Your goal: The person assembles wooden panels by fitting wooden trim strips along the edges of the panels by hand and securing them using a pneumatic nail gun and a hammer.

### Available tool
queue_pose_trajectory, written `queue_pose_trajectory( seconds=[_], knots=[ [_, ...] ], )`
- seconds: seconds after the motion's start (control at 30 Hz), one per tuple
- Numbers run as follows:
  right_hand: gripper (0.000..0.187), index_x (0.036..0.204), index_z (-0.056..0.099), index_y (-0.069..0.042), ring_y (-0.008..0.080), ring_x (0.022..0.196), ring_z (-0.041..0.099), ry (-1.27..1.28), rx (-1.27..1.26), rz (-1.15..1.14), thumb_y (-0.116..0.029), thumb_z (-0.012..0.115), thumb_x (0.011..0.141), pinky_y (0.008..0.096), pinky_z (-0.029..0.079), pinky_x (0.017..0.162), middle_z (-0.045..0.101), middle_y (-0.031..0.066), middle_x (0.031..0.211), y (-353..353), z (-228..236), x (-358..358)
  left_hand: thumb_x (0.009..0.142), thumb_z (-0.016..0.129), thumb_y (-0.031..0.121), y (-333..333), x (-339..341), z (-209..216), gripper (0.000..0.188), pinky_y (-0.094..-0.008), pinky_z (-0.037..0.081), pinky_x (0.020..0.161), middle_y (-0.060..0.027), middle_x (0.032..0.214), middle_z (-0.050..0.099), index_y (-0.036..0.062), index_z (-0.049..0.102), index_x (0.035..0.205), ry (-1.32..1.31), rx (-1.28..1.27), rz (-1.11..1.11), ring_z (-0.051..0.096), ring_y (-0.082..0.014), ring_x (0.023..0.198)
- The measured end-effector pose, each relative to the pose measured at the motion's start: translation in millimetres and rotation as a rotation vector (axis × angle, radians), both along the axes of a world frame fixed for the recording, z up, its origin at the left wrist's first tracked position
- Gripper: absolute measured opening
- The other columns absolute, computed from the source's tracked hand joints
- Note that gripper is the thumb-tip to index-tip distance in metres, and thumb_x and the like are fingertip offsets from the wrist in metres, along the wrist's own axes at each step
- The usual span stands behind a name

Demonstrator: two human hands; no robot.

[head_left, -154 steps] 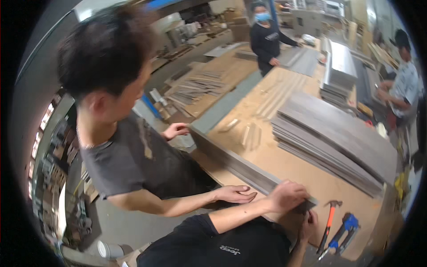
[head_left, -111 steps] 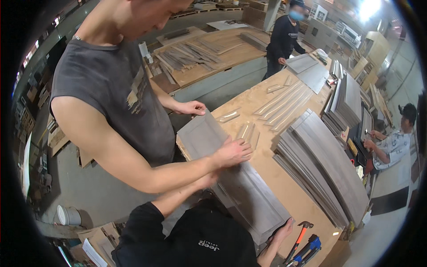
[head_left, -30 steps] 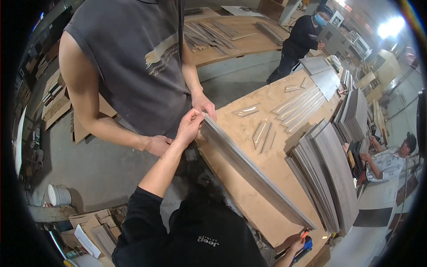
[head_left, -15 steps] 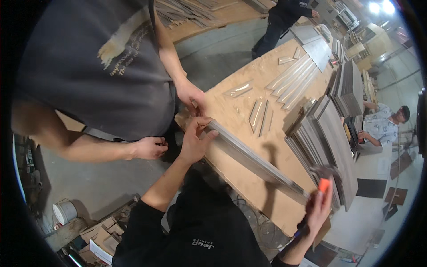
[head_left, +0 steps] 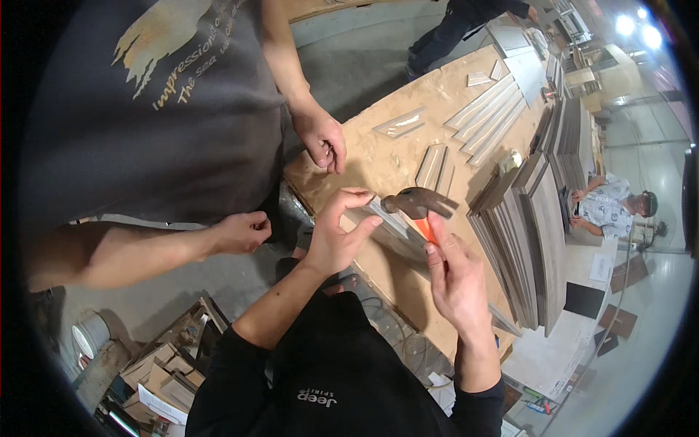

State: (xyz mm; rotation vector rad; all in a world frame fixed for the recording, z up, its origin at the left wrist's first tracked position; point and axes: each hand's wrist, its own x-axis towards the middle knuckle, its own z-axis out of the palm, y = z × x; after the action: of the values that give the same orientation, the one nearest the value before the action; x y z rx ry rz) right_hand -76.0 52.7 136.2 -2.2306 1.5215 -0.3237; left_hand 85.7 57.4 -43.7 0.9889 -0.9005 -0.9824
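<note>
My right hand (head_left: pixel 462 288) is wrapped round the orange grip of a claw hammer (head_left: pixel 422 202), its dark metal head close over the near-left end of a long grey board (head_left: pixel 399 240). The board stands on its edge along the table's front side and slants away to the right, partly hidden behind my right hand and the hammer. At that same end my left hand (head_left: pixel 336 237) pinches the board's top between thumb and fingers. Whether the hammer face touches the board I cannot tell.
A co-worker in a dark shirt stands at the left, one hand (head_left: pixel 324 138) near the corner of the wooden table (head_left: pixel 364 156). Mitred grey strips (head_left: pixel 488 120) lie on the tabletop. Stacked grey panels (head_left: pixel 520 240) stand at the right. Two other people are farther off.
My right hand has swung the hammer left from the board's far right end to the end by my left hand. The co-worker's hand has drawn back from the board.
</note>
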Motion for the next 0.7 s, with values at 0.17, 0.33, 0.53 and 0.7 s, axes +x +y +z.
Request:
queue_pose_trajectory(
  seconds=[0.17, 0.33, 0.53, 0.7],
  knots=[
    [0.040, 0.137, 0.062, -0.006, 0.0337, 0.081, 0.067, -0.171, -0.139, -0.110, -0.002, 0.064, 0.097, 0.0428, 0.053, 0.075, 0.069, 0.0200, 0.099, 3, 5, -9, 0.087, 0.078, 0.003, 1, 2, 1, 0.033, -0.0349, 0.047, 0.102, -0.0163, 0.122, 0.065, -0.0008, 0.061, 0.115, -0.014, 0.010, -0.022, 0.062, -0.0256, 0.116],
    [0.040, 0.137, 0.060, -0.004, 0.0306, 0.077, 0.065, 0.098, 0.079, -0.005, 0.000, 0.061, 0.097, 0.0356, 0.055, 0.077, 0.069, 0.0164, 0.098, -1, 5, 4, 0.087, 0.077, 0.001, 1, -2, -6, 0.034, -0.0338, 0.047, 0.101, -0.0171, 0.123, 0.064, -0.0003, 0.060, 0.117, 0.002, -0.001, -0.015, 0.063, -0.0250, 0.115],
    [0.039, 0.136, 0.059, 0.000, 0.0279, 0.077, 0.065, -0.198, -0.336, 0.008, -0.001, 0.062, 0.097, 0.0365, 0.055, 0.075, 0.070, 0.0157, 0.101, 4, -3, -9, 0.086, 0.075, -0.004, 2, 1, -4, 0.036, -0.0340, 0.047, 0.102, -0.0167, 0.124, 0.064, 0.0000, 0.060, 0.119, -0.021, -0.045, -0.007, 0.062, -0.0243, 0.116],
    [0.042, 0.140, 0.059, -0.005, 0.0328, 0.078, 0.069, 0.042, 0.034, 0.004, -0.007, 0.062, 0.099, 0.0392, 0.055, 0.066, 0.068, 0.0187, 0.097, 6, -9, -2, 0.087, 0.074, -0.004, 1, 2, -6, 0.035, -0.0347, 0.047, 0.102, -0.0161, 0.123, 0.064, 0.0002, 0.059, 0.119, -0.027, -0.085, 0.001, 0.062, -0.0243, 0.116]
  ],
)
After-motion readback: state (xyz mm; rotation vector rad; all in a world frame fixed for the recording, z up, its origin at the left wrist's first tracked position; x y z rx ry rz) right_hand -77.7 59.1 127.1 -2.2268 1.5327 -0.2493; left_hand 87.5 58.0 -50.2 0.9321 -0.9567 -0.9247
